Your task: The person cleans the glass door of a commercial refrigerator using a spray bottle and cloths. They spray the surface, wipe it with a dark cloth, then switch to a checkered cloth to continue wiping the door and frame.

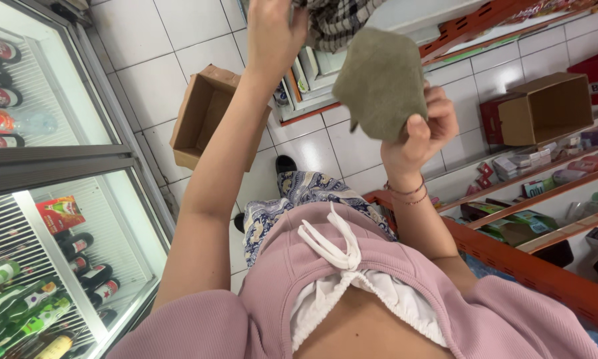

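Cloth (382,83), olive green, hangs above the tiled floor (179,46), pinched closed in the right hand (419,133). Left hand (272,33) grips a checked fabric (335,20) overhead, fingers closed on it.

Matt, felt-like green cloth (382,83); glossy white floor tiles (179,40); plain brown cardboard box (202,116).

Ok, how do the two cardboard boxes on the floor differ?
The left cardboard box stands on the white tiles beside the glass-door cooler, its opening upward and partly hidden by the left arm. The right cardboard box lies on its side against the red shelving, its opening sideways, in full view. Both are brown, open and look empty.
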